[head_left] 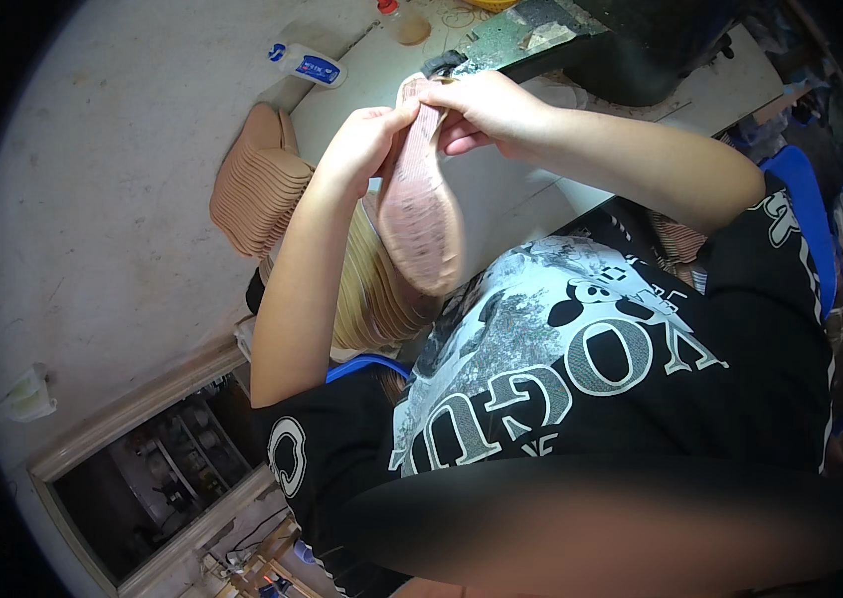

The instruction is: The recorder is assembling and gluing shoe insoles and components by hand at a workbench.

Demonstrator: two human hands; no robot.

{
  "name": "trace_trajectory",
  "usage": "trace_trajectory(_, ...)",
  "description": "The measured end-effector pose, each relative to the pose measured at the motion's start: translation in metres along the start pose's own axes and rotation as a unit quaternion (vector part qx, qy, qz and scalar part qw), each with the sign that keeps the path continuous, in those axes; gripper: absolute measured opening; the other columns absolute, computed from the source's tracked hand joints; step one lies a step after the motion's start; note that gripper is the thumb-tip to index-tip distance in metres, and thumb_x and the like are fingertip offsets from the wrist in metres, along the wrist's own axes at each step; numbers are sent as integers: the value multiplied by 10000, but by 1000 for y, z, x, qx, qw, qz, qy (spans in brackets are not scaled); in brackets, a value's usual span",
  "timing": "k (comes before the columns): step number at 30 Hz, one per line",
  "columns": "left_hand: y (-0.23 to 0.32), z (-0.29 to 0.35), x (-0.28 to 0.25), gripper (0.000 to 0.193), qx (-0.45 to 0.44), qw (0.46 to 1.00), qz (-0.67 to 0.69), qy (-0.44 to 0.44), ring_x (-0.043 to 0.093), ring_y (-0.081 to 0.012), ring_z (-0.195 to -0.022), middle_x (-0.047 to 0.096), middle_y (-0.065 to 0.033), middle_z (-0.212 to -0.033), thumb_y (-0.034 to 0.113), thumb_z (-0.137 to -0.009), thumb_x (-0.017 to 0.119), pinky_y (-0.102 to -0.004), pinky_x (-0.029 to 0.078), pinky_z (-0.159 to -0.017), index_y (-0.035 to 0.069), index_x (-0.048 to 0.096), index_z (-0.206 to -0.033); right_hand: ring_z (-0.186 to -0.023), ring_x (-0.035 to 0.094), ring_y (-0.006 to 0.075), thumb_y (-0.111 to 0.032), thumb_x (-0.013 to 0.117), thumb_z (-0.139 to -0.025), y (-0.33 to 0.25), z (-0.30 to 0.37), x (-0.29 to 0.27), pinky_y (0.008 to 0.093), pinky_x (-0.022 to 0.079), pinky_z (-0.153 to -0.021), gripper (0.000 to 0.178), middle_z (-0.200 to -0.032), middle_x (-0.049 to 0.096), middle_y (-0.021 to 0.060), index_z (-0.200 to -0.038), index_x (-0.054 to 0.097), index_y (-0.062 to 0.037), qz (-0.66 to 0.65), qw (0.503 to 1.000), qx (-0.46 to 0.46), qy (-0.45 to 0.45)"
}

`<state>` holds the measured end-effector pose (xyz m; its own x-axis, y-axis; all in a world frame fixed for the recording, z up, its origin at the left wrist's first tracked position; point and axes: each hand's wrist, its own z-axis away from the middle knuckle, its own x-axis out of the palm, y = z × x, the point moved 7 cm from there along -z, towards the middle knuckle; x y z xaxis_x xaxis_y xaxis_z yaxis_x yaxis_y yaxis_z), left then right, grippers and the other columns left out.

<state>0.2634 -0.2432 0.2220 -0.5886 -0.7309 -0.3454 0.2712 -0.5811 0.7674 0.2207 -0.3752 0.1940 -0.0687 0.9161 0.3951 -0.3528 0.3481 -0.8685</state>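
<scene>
Sole [421, 219], pinkish, raised over the bench's [506, 211] near edge; its narrow end sits pinched in the closed grip of left hand [363, 145] and right hand [489, 110]; seemingly light, bendable, best held by its rims.

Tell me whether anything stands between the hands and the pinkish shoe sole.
Nothing visible does: the left hand and right hand both hold the shoe sole directly, at its narrow upper end. The stack of yellowish pieces shows behind it, not in between.
</scene>
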Motion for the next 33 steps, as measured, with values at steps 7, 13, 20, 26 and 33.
trace_trajectory(7,-2,0,6,484,-44,999,13,-27,432,-138,-344,508,-47,-473,471,-922,547,-268,385,-400,56,558,-674,-765,645,134,-200,679,-827,-5,13,-15,277,530,-705,260,-874,673,89,-963,661,22,4,992,73,-103)
trace_trajectory(13,-3,-4,0,528,-30,999,13,-36,405,-104,-339,448,-15,-414,513,-902,560,-254,367,-393,67,539,-620,-766,615,64,-184,691,-851,7,69,-43,215,498,-700,288,-924,672,42,-1026,629,36,35,985,67,-152)
trace_trajectory(20,-4,-18,-21,547,-9,999,-29,37,289,-70,-339,365,42,-397,548,-862,594,-237,276,-373,103,511,-554,-810,635,76,-178,632,-906,15,59,-27,216,508,-745,301,-976,681,78,-1101,626,52,-125,988,14,-93)
trace_trajectory(26,-11,-28,-51,388,36,994,87,61,402,-71,-412,510,-5,-523,428,-875,641,-214,341,-424,60,611,-754,-827,642,85,-184,634,-906,21,37,12,227,513,-760,292,-978,684,83,-1084,630,48,-154,985,21,-77)
trace_trajectory(33,23,98,-35,513,366,749,547,-67,546,-193,-731,531,-132,-889,199,-920,449,-312,463,-674,39,304,-1385,-911,605,91,-142,680,-872,14,69,87,268,489,-826,293,-1011,653,31,-1114,601,2,-24,948,135,-287)
